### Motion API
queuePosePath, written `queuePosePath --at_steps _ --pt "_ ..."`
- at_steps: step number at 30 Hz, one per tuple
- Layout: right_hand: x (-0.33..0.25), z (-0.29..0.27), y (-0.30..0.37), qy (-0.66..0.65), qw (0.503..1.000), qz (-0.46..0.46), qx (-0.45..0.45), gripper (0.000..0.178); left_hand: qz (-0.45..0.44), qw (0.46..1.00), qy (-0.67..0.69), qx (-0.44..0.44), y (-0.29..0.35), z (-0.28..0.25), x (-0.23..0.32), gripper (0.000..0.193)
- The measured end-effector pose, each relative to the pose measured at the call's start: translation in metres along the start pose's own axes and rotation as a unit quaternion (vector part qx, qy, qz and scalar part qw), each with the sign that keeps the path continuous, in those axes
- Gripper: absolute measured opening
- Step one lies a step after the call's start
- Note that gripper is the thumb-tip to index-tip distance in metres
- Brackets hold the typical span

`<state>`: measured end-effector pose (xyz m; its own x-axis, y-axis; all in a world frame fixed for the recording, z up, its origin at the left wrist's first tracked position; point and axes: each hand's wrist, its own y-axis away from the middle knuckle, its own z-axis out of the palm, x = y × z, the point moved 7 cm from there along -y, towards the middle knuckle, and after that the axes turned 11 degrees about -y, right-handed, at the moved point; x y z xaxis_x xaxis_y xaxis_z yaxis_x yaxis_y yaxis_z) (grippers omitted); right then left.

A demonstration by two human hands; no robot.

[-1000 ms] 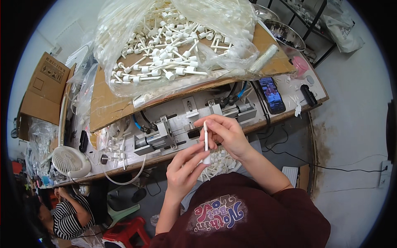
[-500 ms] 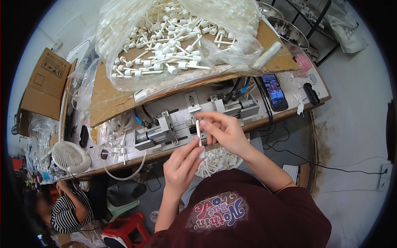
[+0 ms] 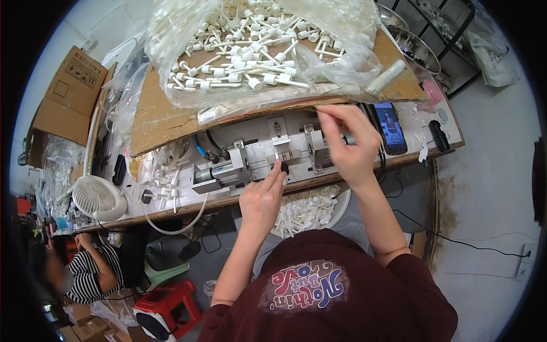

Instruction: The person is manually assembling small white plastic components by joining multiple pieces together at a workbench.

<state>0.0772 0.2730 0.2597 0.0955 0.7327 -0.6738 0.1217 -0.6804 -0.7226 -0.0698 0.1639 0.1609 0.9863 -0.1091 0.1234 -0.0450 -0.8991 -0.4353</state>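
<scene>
My left hand [image 3: 263, 199] reaches to the small clamp between two metal air cylinders. Its fingers are pressed together at a white plastic stick [image 3: 277, 155]. Only the stick's tip shows beyond the fingertips; the rest is hidden under them. The left cylinder [image 3: 219, 175] lies beside that hand. My right hand [image 3: 352, 149] is raised over the right cylinder unit [image 3: 317, 149], close to the front edge of the cardboard sheet [image 3: 162, 128]. Its thumb and forefinger are bent together, and anything between them is too small to make out.
White capped sticks [image 3: 250, 60] lie heaped in clear plastic on the cardboard. More white pieces fill a round tub [image 3: 307, 211] below the bench edge. A phone [image 3: 391, 128] stands at the right, a white fan [image 3: 98, 196] at the left. A person in stripes [image 3: 97, 273] sits beyond.
My left hand has brought the white stick forward from in front of me to the clamp. My right hand has let go of the stick's tip and moved up and right.
</scene>
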Motion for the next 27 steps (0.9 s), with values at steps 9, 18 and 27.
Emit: queuePosePath --at_steps 9,18,27 --pt "0.169 -0.170 0.082 0.138 0.942 0.271 0.145 0.026 -0.001 1.000 0.006 -0.015 -0.003 0.005 -0.001 0.025" --pt "0.182 -0.167 0.062 0.292 0.938 0.138 0.128 0.034 0.018 1.000 0.007 0.002 -0.005 0.005 -0.003 0.022" --pt "0.012 -0.024 -0.023 0.165 0.984 -0.065 -0.015 0.016 -0.017 0.998 0.060 -0.025 -0.006 -0.001 -0.005 0.024"
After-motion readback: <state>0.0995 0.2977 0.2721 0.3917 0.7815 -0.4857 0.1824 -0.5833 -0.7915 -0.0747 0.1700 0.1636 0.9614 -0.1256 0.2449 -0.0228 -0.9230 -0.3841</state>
